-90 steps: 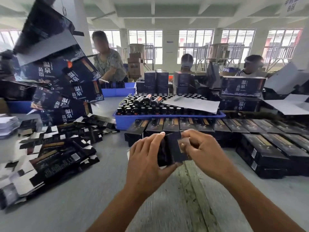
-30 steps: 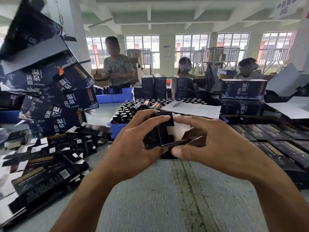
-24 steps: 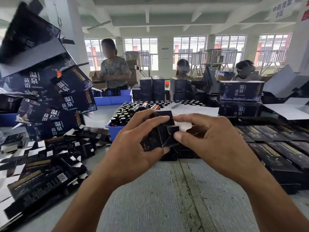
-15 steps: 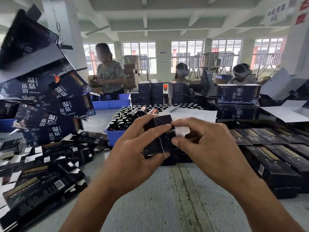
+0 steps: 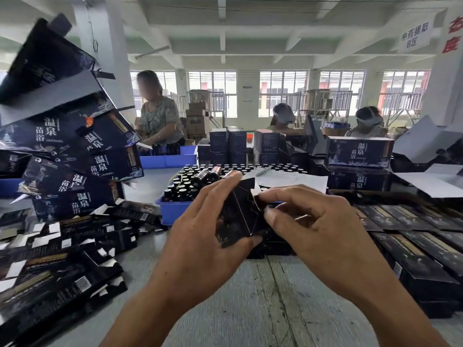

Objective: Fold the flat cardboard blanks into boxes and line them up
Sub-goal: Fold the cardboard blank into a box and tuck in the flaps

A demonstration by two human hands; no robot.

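A small black cardboard box (image 5: 236, 214) is held up above the table's middle, one end turned toward me. My left hand (image 5: 203, 234) grips its body, fingers over the top and thumb underneath. My right hand (image 5: 310, 221) pinches a small end flap (image 5: 258, 202) between thumb and forefinger. Flat black blanks (image 5: 57, 261) lie heaped at the left. Folded black boxes (image 5: 421, 249) lie side by side in rows at the right.
A blue tray (image 5: 172, 209) of dark bottles stands behind my hands, a white sheet (image 5: 293, 179) on top. Large printed cartons (image 5: 75, 156) pile up at far left. Three people work at the far side. Grey table surface (image 5: 263, 304) lies below my hands.
The box has been raised from near the table and turned end-on. My right hand has moved from pressing the end to pinching the small flap. The camera has tilted up slightly.
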